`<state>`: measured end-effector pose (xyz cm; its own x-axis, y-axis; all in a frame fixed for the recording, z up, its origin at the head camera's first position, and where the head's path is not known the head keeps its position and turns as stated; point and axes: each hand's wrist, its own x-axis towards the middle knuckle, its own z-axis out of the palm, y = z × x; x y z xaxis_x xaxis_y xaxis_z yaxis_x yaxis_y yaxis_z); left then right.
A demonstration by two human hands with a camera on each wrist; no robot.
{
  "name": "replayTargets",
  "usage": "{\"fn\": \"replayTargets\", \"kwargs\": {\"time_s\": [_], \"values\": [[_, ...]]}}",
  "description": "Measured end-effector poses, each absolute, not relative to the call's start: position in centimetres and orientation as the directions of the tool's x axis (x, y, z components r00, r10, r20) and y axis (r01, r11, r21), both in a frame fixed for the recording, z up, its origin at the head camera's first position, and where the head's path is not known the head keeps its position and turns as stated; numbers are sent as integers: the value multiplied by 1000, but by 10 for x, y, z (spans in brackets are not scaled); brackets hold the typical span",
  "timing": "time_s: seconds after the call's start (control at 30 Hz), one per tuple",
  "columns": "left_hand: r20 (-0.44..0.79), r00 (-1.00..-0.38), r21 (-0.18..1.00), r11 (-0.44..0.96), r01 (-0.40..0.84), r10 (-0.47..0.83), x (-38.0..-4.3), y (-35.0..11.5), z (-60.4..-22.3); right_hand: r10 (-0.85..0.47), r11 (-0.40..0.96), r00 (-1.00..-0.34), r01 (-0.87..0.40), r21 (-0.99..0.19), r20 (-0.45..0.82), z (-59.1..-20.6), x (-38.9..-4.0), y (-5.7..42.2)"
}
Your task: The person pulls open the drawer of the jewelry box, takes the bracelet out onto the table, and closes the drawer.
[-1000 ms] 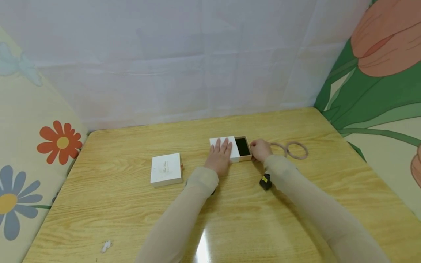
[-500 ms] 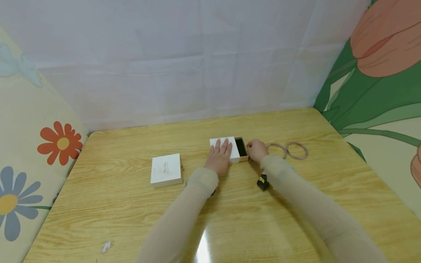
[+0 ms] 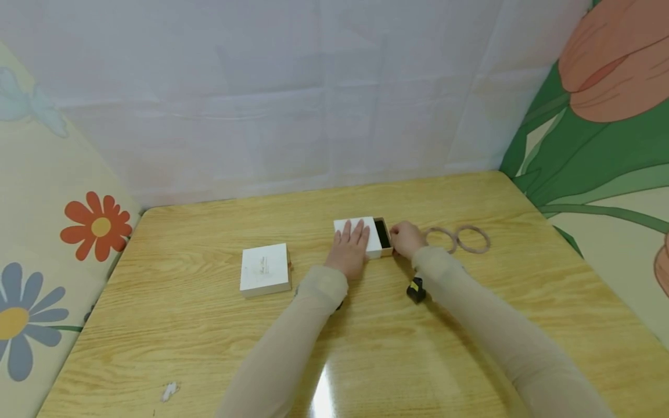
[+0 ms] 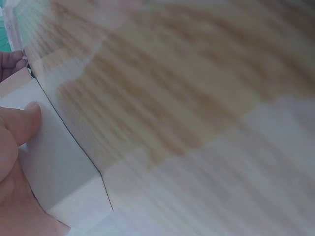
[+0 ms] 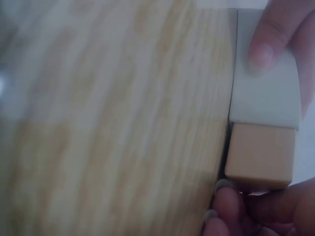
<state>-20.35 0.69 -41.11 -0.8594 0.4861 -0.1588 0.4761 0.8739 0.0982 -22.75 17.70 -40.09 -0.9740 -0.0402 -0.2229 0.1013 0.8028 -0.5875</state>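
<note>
A white drawer box lies on the table, its white sleeve (image 3: 374,246) partly covering a tan drawer (image 3: 387,252) with a black inside. My left hand (image 3: 349,255) rests on the sleeve with straight, spread fingers; the left wrist view shows its thumb (image 4: 30,123) against the sleeve's side. At the drawer's right end is my right hand (image 3: 409,239), fingers curled. In the right wrist view its thumb and fingertips pinch at the end of the drawer (image 5: 261,152); the exact part held is hidden. A strip of drawer still shows beyond the sleeve.
A second white box (image 3: 264,269) with printed lettering and a small pull at its right side sits to the left. Two pinkish rings (image 3: 473,226) lie right of my right hand. A whitish patch (image 3: 169,392) marks the wooden table (image 3: 198,331) near the front left.
My right hand has moved left and the drawer has slid further into the sleeve, so less of its black inside shows. The left hand has stayed in place on the sleeve.
</note>
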Motion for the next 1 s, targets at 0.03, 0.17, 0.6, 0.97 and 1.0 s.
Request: {"fn": "replayTargets", "kwargs": {"time_s": [0.03, 0.17, 0.6, 0.97, 1.0], "values": [[-162, -859, 98, 874, 476, 486, -203, 7, -411, -42, 803, -974, 99, -587, -222, -401, -228, 177], [-172, -859, 96, 876, 473, 483, -203, 7, -410, -46, 812, -975, 89, -577, -216, -403, -229, 177], [-169, -857, 100, 874, 476, 486, -200, 7, -403, -83, 763, -988, 19, -646, -128, -410, -233, 170], [-171, -859, 105, 876, 471, 482, -202, 8, -407, -96, 783, -991, -18, -621, -92, -407, -230, 165], [-172, -859, 107, 876, 470, 482, -202, 8, -407, -98, 784, -991, -22, -621, -88, -407, -230, 165]]}}
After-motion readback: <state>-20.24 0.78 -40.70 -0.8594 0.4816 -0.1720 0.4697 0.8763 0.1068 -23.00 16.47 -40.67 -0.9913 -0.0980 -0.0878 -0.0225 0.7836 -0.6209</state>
